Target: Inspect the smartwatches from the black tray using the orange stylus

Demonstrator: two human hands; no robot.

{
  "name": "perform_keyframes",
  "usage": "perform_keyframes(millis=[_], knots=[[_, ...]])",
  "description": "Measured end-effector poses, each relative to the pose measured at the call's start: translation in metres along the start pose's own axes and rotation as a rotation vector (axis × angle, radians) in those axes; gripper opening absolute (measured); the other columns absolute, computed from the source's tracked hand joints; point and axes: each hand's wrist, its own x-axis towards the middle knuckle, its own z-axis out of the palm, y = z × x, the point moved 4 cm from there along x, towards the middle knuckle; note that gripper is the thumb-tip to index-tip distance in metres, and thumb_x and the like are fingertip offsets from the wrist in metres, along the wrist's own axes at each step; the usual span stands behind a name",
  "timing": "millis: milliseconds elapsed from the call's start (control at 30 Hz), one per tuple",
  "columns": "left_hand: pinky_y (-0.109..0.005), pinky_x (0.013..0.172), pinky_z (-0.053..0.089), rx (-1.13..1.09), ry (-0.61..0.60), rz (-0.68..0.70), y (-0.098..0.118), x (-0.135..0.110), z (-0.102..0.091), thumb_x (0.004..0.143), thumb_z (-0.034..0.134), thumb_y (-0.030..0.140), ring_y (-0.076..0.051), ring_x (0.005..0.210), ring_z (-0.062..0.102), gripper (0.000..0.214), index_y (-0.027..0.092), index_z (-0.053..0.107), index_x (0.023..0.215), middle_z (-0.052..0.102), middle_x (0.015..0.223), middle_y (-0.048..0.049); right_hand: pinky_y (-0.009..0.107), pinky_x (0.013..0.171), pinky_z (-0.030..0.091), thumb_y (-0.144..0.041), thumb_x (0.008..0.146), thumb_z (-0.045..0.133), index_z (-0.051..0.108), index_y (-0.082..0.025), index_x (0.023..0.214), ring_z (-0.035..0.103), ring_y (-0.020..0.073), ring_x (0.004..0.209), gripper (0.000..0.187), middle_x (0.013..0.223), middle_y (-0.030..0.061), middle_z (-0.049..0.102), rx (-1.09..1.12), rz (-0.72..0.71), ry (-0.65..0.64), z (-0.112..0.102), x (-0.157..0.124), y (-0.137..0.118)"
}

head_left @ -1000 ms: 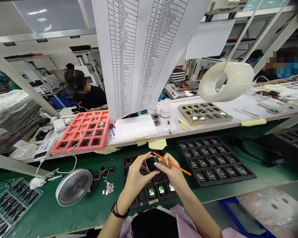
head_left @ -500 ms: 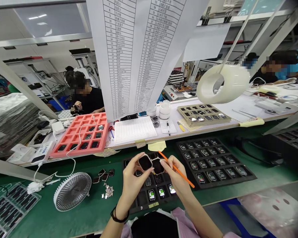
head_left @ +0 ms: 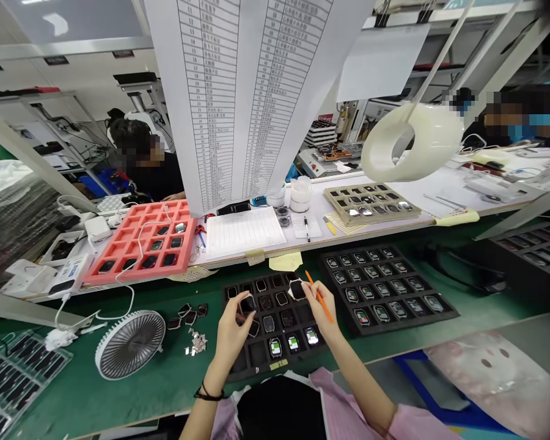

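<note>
Holding a black watch (head_left: 247, 304) between thumb and fingers, the left hand (head_left: 231, 335) hovered over a black foam tray (head_left: 259, 353), just apart from the right hand (head_left: 318, 305). That hand pinched a second watch (head_left: 297, 289) in its fingertips, with an orange stick (head_left: 329, 315) held alongside. Both watches were above the tray's 12 o'clock side. A small fan (head_left: 129, 345) stood at 9 o'clock, and another watch tray (head_left: 385, 287) lay at 3 o'clock.

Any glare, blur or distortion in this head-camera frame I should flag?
Head view: wide-angle distortion fans the hanging printed chart toward the top; the ceiling light glares softly; the co-worker at far right is pixelated; the left hand and right hand look sharp.
</note>
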Motion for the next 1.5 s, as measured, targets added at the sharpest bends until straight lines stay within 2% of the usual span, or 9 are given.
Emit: perform_keyframes(millis=[200, 367, 500, 700, 867, 1067, 1200, 1367, 1500], knots=[[-0.032, 0.074, 0.054, 0.132, -0.169, -0.366, -0.132, -0.075, 0.031, 0.072, 0.054, 0.021, -0.021, 0.085, 0.066, 0.043, 0.019, 0.054, 0.115, 0.067, 0.109, -0.0075, 0.026, 0.059, 0.037, -0.067, 0.073, 0.055, 0.028, -0.025, 0.056, 0.046, 0.0149, 0.057, 0.053, 0.054, -0.0061, 0.038, -0.197, 0.087, 0.052, -0.028, 0.008, 0.113], [-0.034, 0.087, 0.051, 0.211, -0.250, -0.428, -0.172, -0.107, 0.046, 0.072, 0.051, 0.016, -0.022, 0.102, 0.064, 0.045, 0.018, 0.052, 0.117, 0.065, 0.117, -0.0084, 0.028, 0.065, 0.041, -0.065, 0.077, 0.051, 0.027, -0.025, 0.057, 0.056, 0.0181, 0.067, 0.050, 0.057, -0.0033, 0.047, -0.287, 0.094, -0.017, -0.026, 0.001, 0.161], [-0.032, 0.097, 0.046, 0.250, -0.318, -0.376, -0.171, -0.106, 0.054, 0.076, 0.049, 0.014, -0.020, 0.119, 0.055, 0.049, 0.019, 0.051, 0.124, 0.059, 0.128, -0.0071, 0.031, 0.068, 0.044, -0.057, 0.080, 0.054, 0.031, -0.024, 0.058, 0.060, 0.0187, 0.071, 0.045, 0.062, -0.0007, 0.054, -0.357, 0.080, -0.106, -0.025, -0.006, 0.177], [-0.036, 0.096, 0.045, 0.428, -0.384, -0.308, -0.157, -0.109, 0.051, 0.085, 0.045, 0.019, -0.023, 0.119, 0.051, 0.046, 0.021, 0.051, 0.131, 0.056, 0.125, -0.0085, 0.035, 0.074, 0.044, -0.049, 0.082, 0.045, 0.028, -0.026, 0.063, 0.060, 0.0246, 0.081, 0.034, 0.073, 0.0066, 0.058, -0.492, 0.007, -0.212, -0.025, -0.017, 0.163], [-0.047, 0.093, 0.043, 0.607, -0.473, -0.301, -0.138, -0.099, 0.056, 0.086, 0.040, 0.013, -0.033, 0.121, 0.047, 0.042, 0.015, 0.057, 0.124, 0.055, 0.125, -0.0160, 0.029, 0.062, 0.042, -0.037, 0.087, 0.041, 0.032, -0.025, 0.066, 0.054, 0.0184, 0.057, 0.026, 0.061, 0.0002, 0.051, -0.610, 0.035, -0.340, -0.008, -0.052, 0.156], [-0.033, 0.101, 0.038, 0.508, -0.592, -0.231, -0.098, -0.075, 0.109, 0.090, 0.038, 0.018, -0.022, 0.118, 0.049, 0.035, 0.019, 0.059, 0.117, 0.057, 0.124, -0.0091, 0.028, 0.060, 0.042, -0.012, 0.083, 0.043, 0.047, -0.021, 0.075, 0.064, 0.0227, 0.066, 0.012, 0.066, 0.0070, 0.061, -0.756, 0.146, -0.406, 0.018, -0.076, 0.166], [-0.031, 0.100, 0.038, 0.472, -0.655, -0.326, -0.091, -0.070, 0.141, 0.088, 0.039, 0.014, -0.024, 0.121, 0.052, 0.045, 0.008, 0.045, 0.133, 0.055, 0.129, -0.0167, 0.030, 0.066, 0.045, -0.015, 0.090, 0.037, 0.051, -0.019, 0.083, 0.068, 0.0250, 0.075, 0.016, 0.076, 0.0121, 0.067, -0.772, 0.173, -0.403, 0.021, -0.075, 0.169], [-0.029, 0.090, 0.043, 0.429, -0.670, -0.429, -0.095, -0.064, 0.155, 0.090, 0.039, 0.017, -0.023, 0.113, 0.059, 0.044, 0.006, 0.038, 0.133, 0.051, 0.134, -0.0209, 0.030, 0.070, 0.047, -0.015, 0.093, 0.029, 0.053, -0.018, 0.091, 0.069, 0.0237, 0.079, 0.024, 0.082, 0.0115, 0.068, -0.715, 0.173, -0.405, 0.017, -0.077, 0.169], [-0.028, 0.083, 0.044, 0.382, -0.679, -0.468, -0.100, -0.063, 0.159, 0.095, 0.029, 0.017, -0.022, 0.102, 0.065, 0.030, 0.007, 0.045, 0.119, 0.066, 0.112, -0.0187, 0.028, 0.064, 0.045, -0.015, 0.092, 0.031, 0.053, -0.019, 0.088, 0.069, 0.0227, 0.073, 0.023, 0.075, 0.0090, 0.067, -0.678, 0.199, -0.435, 0.021, -0.083, 0.171]])
